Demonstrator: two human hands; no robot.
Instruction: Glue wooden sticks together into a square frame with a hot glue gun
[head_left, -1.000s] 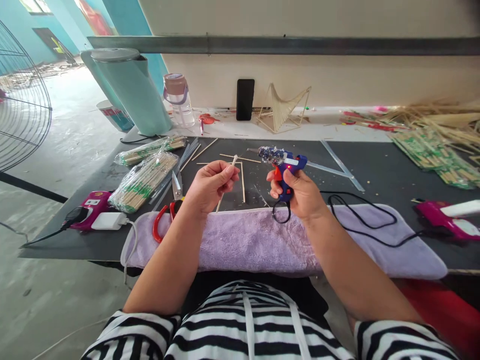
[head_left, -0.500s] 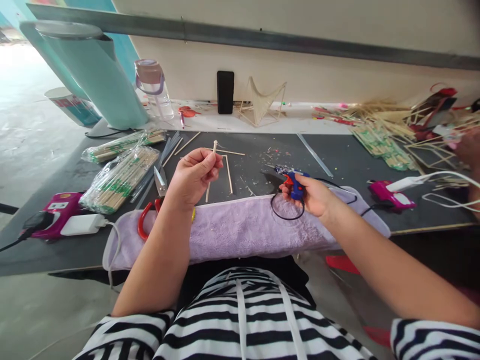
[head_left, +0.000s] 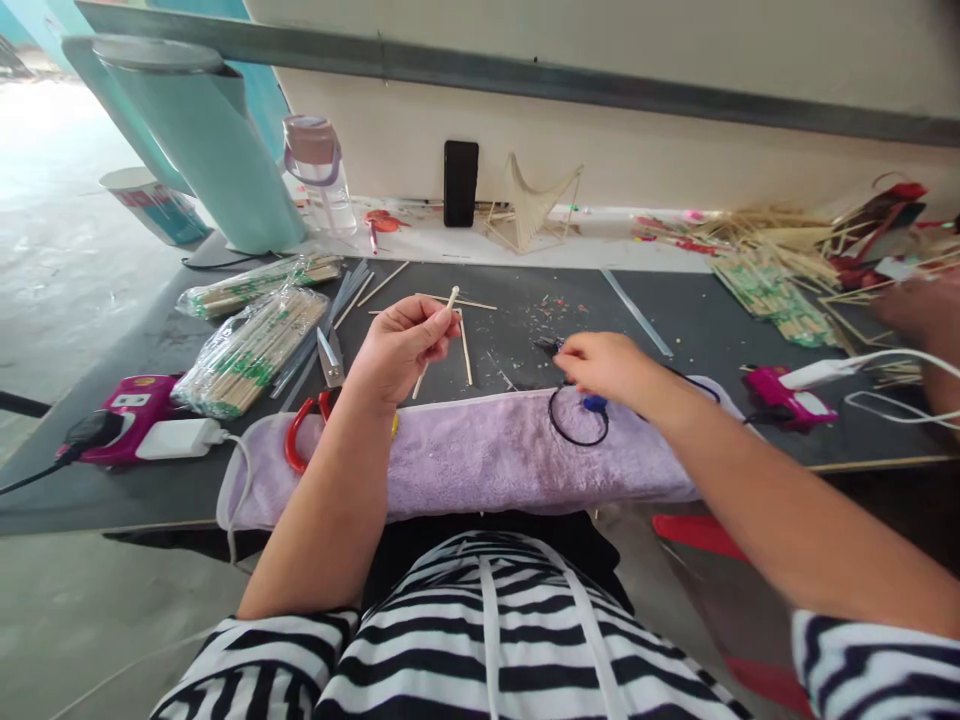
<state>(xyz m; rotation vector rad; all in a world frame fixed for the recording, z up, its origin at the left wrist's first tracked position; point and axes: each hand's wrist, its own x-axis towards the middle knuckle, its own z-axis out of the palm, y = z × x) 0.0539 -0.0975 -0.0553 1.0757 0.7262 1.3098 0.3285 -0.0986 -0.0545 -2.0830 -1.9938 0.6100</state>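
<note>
My left hand (head_left: pixel 409 345) pinches a short thin wooden stick (head_left: pixel 453 296), its tip raised and topped with a small whitish blob. My right hand (head_left: pixel 611 365) is over a small blue hot glue gun (head_left: pixel 595 403), fingers curled around its front part and hiding most of it. The gun's dark nozzle (head_left: pixel 547 345) points left past my fingers, and a black cable loops below. Beneath and beyond my left hand, several thin wooden sticks (head_left: pixel 466 350) lie on the dark table. Red-handled scissors (head_left: pixel 298 432) lie partly under my left forearm.
A purple towel (head_left: pixel 465 460) lines the table's front edge. Bagged sticks (head_left: pixel 244 350) and a magenta power socket (head_left: pixel 127 420) lie left. At the back stand a phone (head_left: pixel 460 185), a stick model (head_left: pixel 532 205) and a bottle (head_left: pixel 321 180). Another person's hand (head_left: pixel 922 310) is far right.
My right hand has turned from gripping the glue gun's handle to palm-down over its front, and the gun sits slightly lower. My left hand has moved slightly right, tilting the stick.
</note>
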